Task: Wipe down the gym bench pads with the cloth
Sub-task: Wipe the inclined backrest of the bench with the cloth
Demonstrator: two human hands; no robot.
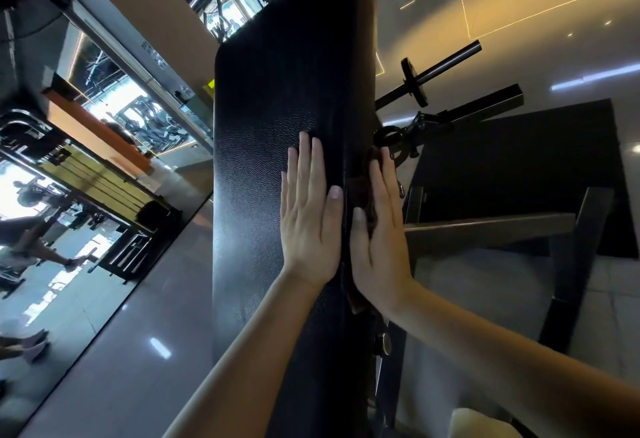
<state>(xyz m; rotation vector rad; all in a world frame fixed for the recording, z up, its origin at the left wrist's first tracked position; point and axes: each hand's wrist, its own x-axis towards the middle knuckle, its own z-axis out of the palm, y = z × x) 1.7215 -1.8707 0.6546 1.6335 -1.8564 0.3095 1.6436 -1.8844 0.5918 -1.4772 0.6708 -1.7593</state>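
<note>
Nearest the lens, stretches two bare forearms up from the bottom edge toward a long black bench pad (270,108) of pebbled leatherette, seen at a steep tilt. Lays the left hand (308,219) flat on the pad's broad face, fingers straight and close together, grasping nothing. Sets the right hand (381,240) just beside it, likewise unclenched, palm and straight fingers pressing a dark reddish-brown cloth (362,192) against the pad's right side edge (only slivers of fabric showing, by the thumb and below the heel of the palm). Keeps the two thumbs near each other, with the pad's corner between them. Behind the right hand, shows black steel frame bars (485,226) under the bench, and beyond them a black floor mat (519,160). Farther up, catches a black round peg with a small disc collar (414,83). Off to the left, takes in glossy grey floor tiles (104,351) and a mirrored wall (114,108) full of gym machines. Bottom right, cuts off a pale rounded shape (478,420), too cropped to identify.
</note>
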